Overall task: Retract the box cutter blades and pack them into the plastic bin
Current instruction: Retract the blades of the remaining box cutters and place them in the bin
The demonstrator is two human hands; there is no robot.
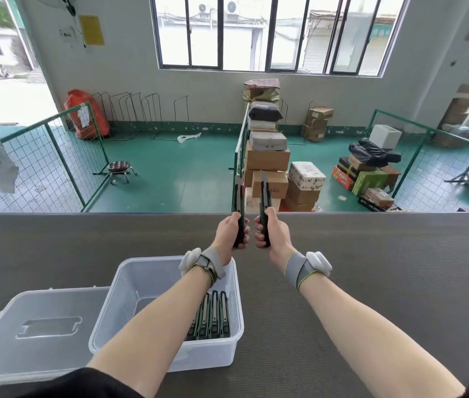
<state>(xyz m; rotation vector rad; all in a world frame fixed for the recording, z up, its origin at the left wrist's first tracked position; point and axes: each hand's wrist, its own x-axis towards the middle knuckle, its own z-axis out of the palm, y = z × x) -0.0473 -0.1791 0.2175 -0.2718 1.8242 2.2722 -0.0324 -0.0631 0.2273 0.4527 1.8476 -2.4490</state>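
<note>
Several cutters (211,318) already lie packed in the bin (112,305). Left hand (229,229) and right hand (273,232) each grip a cutter upright above the surface (371,268), blades seemingly out, unpacked.

scene lit brightly by daylight from big windows (270,33); soft shadows, strong fisheye bend seen at edges, slight blur throughout.
</note>
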